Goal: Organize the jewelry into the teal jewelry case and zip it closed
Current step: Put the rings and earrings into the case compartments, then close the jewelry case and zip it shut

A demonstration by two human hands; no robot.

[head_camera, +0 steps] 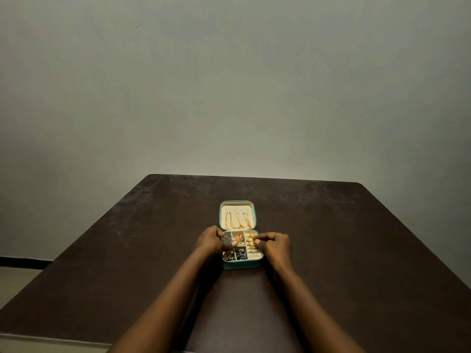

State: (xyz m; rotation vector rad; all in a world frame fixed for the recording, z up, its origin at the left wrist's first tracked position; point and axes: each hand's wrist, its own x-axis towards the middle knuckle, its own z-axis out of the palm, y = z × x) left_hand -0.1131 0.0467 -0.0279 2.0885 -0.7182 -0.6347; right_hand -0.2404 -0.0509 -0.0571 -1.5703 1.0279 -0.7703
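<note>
The teal jewelry case (240, 265) lies open in the middle of the dark table, its cream lid (237, 214) flat behind the base. Three gold chains (237, 221) hang in the lid. The base's compartments hold gold rings (251, 241), a rose-gold piece (238, 239), and dark and silver pieces (240, 254). My left hand (209, 241) rests against the case's left side, thumb over the compartments. My right hand (276, 245) is at the right side, its fingertips pinched at the gold rings; whether it grips one is too small to tell.
The dark brown table (331, 250) extends all round the case, its far edge against a plain pale wall (229, 98). The table's left edge drops off toward the floor (17, 276).
</note>
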